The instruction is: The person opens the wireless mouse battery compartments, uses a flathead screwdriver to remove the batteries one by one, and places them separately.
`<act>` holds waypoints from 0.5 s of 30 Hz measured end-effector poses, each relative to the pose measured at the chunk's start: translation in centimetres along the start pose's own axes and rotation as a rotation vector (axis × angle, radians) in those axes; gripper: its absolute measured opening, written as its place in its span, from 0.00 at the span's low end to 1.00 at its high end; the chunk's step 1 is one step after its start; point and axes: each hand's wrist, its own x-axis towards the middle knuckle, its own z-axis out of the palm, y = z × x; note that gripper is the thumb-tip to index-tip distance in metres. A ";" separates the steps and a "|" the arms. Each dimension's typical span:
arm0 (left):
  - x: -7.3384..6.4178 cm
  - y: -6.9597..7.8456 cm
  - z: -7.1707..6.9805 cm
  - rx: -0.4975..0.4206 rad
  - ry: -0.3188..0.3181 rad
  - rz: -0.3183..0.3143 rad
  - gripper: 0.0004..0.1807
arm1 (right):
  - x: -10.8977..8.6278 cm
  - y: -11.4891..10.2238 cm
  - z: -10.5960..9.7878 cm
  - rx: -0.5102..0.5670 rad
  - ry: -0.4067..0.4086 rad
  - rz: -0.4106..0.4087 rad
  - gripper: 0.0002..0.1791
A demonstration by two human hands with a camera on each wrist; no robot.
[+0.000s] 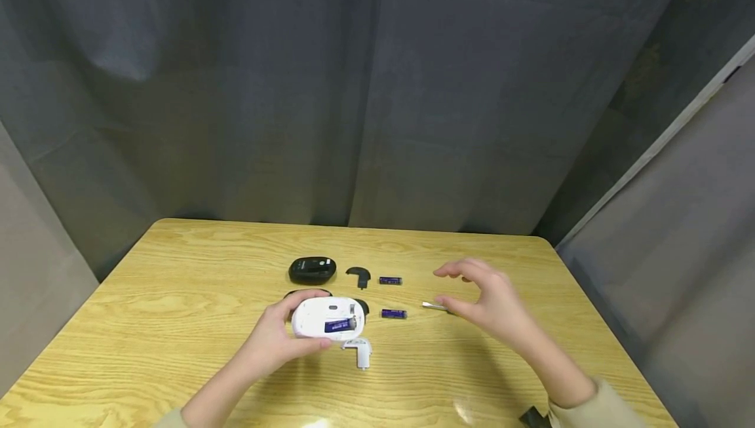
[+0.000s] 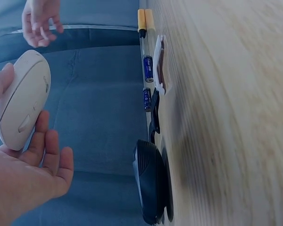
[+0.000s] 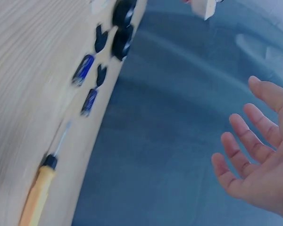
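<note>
In the head view my left hand [image 1: 268, 339] grips a white computer mouse [image 1: 309, 310] by its edges, underside facing me. A blue battery [image 1: 340, 326] lies in the mouse's uncovered compartment. Off to the right, my right hand [image 1: 495, 300] hovers over the table with thumb and fingers spread and nothing between them. Below it in that view is a screwdriver [image 1: 434, 305], mostly hidden there; its yellow handle [image 3: 37, 197] shows in the right wrist view. The white battery cover [image 1: 364, 354] overlaps the lower edge of the mouse.
Two blue batteries, one farther back [image 1: 390, 280] and one nearer [image 1: 394, 314], lie on the wooden table [image 1: 194, 323]. Behind the white mouse are a black mouse [image 1: 312, 271], a second black one mostly hidden, and black covers [image 1: 360, 275]. Grey curtains [image 1: 283, 87] surround the table.
</note>
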 end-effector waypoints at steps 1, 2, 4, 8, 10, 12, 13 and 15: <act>0.0 0.1 0.1 -0.007 -0.001 0.005 0.39 | 0.0 -0.4 0.0 0.004 0.018 -0.019 0.21; 0.0 0.1 0.1 -0.013 -0.003 0.006 0.39 | 0.0 -0.9 0.1 0.010 0.033 -0.038 0.21; 0.0 0.2 0.2 -0.021 -0.010 0.016 0.39 | 0.1 -1.6 0.2 0.034 0.060 -0.080 0.22; 0.0 0.6 0.5 -0.024 -0.021 0.021 0.38 | 0.0 -2.9 0.5 0.075 0.076 -0.127 0.23; 0.0 0.7 0.6 -0.025 -0.028 0.031 0.38 | 0.0 -3.5 0.8 0.100 0.065 -0.126 0.23; 0.0 0.9 0.7 -0.028 -0.033 0.030 0.37 | -0.1 -4.0 1.2 0.131 0.045 -0.129 0.22; 0.0 1.0 0.8 -0.029 -0.036 0.033 0.37 | -0.2 -4.2 1.4 0.149 0.034 -0.133 0.22; 0.0 1.1 0.9 -0.024 -0.042 0.043 0.37 | -0.3 -4.6 1.8 0.177 0.013 -0.146 0.22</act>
